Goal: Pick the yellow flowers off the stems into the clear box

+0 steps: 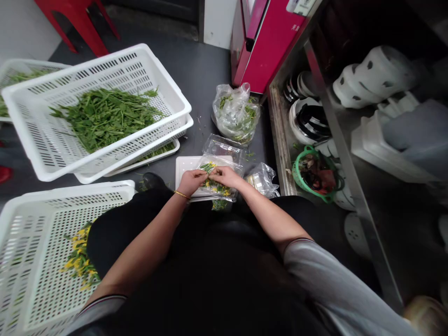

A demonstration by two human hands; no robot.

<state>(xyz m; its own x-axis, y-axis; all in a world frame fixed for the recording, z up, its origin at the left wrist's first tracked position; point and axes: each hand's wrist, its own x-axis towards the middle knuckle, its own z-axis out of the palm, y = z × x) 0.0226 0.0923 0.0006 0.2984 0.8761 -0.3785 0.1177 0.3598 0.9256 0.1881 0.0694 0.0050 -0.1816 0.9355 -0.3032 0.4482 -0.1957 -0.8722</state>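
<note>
Grey floor [203, 84] is showing ahead; worker's left hand [193, 181] and right hand [226, 177] are nearly meeting, can't tell from here if gripping; yellow-flowered greens [224, 190] are lying under both hands in clear container [224, 145].

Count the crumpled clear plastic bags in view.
2: one rounded clear plastic bag with greens inside, beyond the shallow clear plastic container; a smaller clear plastic bag to the right of the bare right hand. Others may be hidden behind the black-clad legs.
</note>
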